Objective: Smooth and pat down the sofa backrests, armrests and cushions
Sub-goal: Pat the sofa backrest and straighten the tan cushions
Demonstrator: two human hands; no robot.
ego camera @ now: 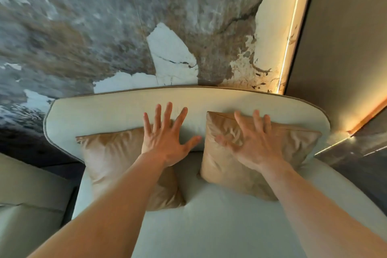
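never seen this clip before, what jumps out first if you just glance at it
Two bare hands with spread fingers, centre frame: the left hand at the inner edge of the left tan cushion, reaching onto the pale backrest; the right hand, slightly blurred, over the crumpled right tan cushion. Above the sofa, a big grey, brown and white marbled wall fills the upper frame.

no readable text, no labels, no brands, no numbers anywhere
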